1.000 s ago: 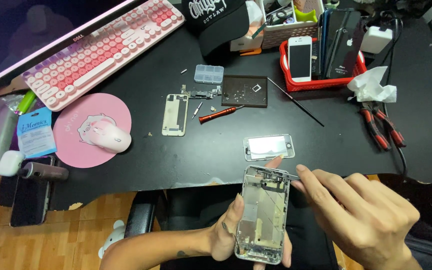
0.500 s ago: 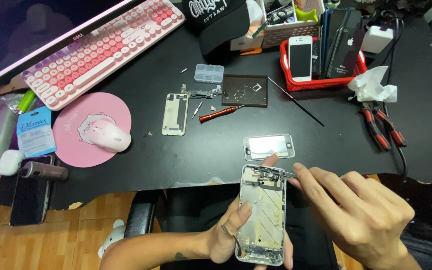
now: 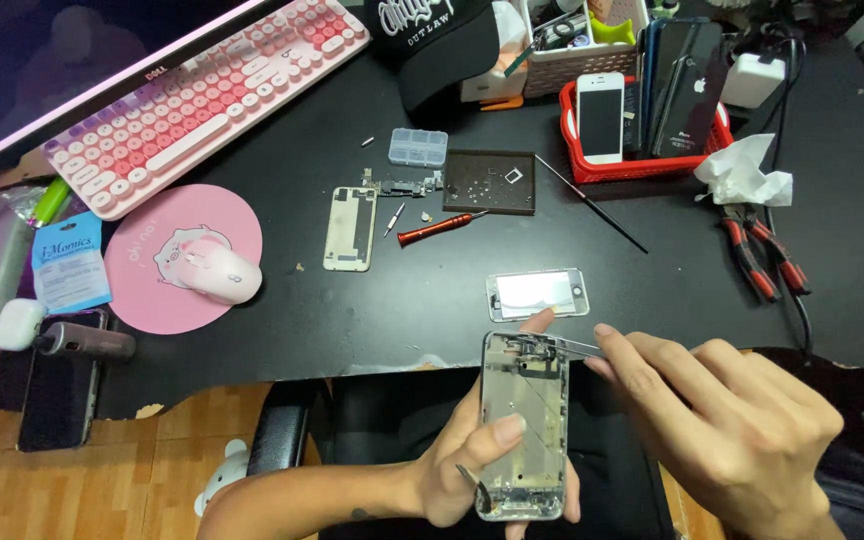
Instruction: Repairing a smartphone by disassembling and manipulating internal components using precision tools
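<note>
Head view: left hand grips one phone frame; right hand pinches one tweezers.

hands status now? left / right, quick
Left hand: closed around the gutted phone frame.
Right hand: pinching tweezers, tip at the frame's top edge.

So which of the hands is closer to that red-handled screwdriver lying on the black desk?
Left. The left hand holds the stripped silver phone frame below the red-handled screwdriver; the right hand sits farther off to the lower right, tweezers at the frame's top.
</note>
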